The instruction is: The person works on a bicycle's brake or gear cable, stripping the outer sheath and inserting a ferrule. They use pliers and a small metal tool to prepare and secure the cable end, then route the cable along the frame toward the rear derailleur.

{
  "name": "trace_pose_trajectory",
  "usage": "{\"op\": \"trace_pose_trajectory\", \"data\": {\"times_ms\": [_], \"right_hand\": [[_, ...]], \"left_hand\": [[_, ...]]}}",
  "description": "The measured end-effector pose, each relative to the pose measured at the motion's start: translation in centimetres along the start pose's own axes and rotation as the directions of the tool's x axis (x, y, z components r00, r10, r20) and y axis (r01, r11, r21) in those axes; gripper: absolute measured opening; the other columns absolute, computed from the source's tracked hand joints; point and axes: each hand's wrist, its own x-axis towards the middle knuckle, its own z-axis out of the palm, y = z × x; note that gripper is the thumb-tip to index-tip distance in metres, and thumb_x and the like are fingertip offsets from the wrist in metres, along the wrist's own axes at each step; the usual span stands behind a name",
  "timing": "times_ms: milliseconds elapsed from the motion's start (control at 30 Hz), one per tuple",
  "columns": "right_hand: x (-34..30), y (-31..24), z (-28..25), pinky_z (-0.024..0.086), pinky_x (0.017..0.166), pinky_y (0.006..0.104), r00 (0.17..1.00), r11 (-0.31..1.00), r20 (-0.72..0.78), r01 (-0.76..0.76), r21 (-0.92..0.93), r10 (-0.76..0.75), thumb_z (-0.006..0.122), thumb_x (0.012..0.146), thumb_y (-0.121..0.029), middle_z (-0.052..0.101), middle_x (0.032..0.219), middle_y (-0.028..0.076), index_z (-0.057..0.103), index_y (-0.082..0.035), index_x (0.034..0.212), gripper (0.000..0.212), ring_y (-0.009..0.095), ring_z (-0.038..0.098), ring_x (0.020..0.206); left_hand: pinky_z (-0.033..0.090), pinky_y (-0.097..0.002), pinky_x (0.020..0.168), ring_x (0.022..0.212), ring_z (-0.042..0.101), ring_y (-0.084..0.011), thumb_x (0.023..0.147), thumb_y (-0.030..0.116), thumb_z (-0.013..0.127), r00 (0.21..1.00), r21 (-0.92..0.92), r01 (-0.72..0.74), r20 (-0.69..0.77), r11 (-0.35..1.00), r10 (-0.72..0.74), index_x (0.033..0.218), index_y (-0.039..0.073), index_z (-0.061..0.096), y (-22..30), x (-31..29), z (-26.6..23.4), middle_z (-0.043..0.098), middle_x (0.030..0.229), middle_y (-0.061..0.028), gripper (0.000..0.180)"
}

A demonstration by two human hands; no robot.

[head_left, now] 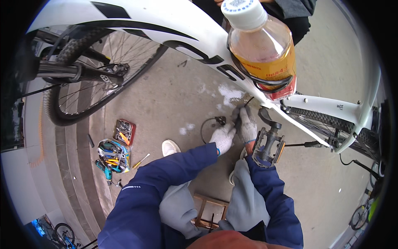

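Both my hands wear pale grey work gloves and come together low, beside the bike's crank. My left hand is closed, its fingertips meeting the right hand; what they pinch is hidden. My right hand curls round a thin black cable whose end sticks out past its fingers. Just beyond the left hand's knuckles lies a small black part, with a looped black cord running from it. Over the right forearm hangs the bike's pedal. The white bike frame crosses above.
A drink bottle sits in the frame's cage. Left on the floor are a tool tub, a red box of small parts, and a screwdriver. Steps rise beyond them. A wooden stool is under me; another person is opposite.
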Motion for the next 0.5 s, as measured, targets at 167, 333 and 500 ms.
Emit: {"op": "trace_pose_trajectory", "data": {"times_ms": [167, 333, 500], "right_hand": [[3.7, -1.3, 0.7, 0.057, 0.084, 0.0356, 0.993, 0.96, 0.034, 0.099, 0.26, -0.112, 0.057, 0.114, -0.025, 0.065, 0.099, -0.001, 0.064, -0.012, 0.127, 0.019, 0.013, 0.061, 0.085], [2.3, -1.7, 1.0, 0.057, 0.084, 0.0362, 0.998, 0.975, 0.017, 0.048, 0.217, -0.053, 0.057, 0.114, -0.026, 0.066, 0.103, -0.001, 0.063, -0.012, 0.132, 0.024, 0.013, 0.063, 0.087], [0.8, -1.7, 0.9, 0.057, 0.084, 0.0355, 0.989, 0.992, -0.076, -0.127, -0.019, 0.125, 0.055, 0.115, -0.025, 0.067, 0.105, 0.003, 0.061, -0.009, 0.133, 0.026, 0.016, 0.064, 0.087]], "left_hand": [[0.057, -0.0519, 0.085, 0.098, 0.07, -0.0437, 0.103, 0.021, 0.058, 0.986, 0.356, -0.162, 0.097, 0.92, 0.136, 0.124, -0.003, 0.07, -0.7, 1.9, -2.7, 0.07, 0.112, -0.0249, 0.034], [0.056, -0.0525, 0.086, 0.097, 0.07, -0.045, 0.106, 0.025, 0.056, 0.999, 0.072, 0.032, -0.042, 0.997, -0.029, 0.126, -0.007, 0.067, 0.1, 0.2, -3.1, 0.072, 0.105, -0.0281, 0.039], [0.056, -0.0496, 0.087, 0.098, 0.071, -0.0453, 0.107, 0.027, 0.057, 0.97, -0.199, 0.016, -0.236, 0.98, -0.064, 0.128, -0.005, 0.067, 0.0, 1.3, 0.2, 0.074, 0.109, -0.0274, 0.04]]}}
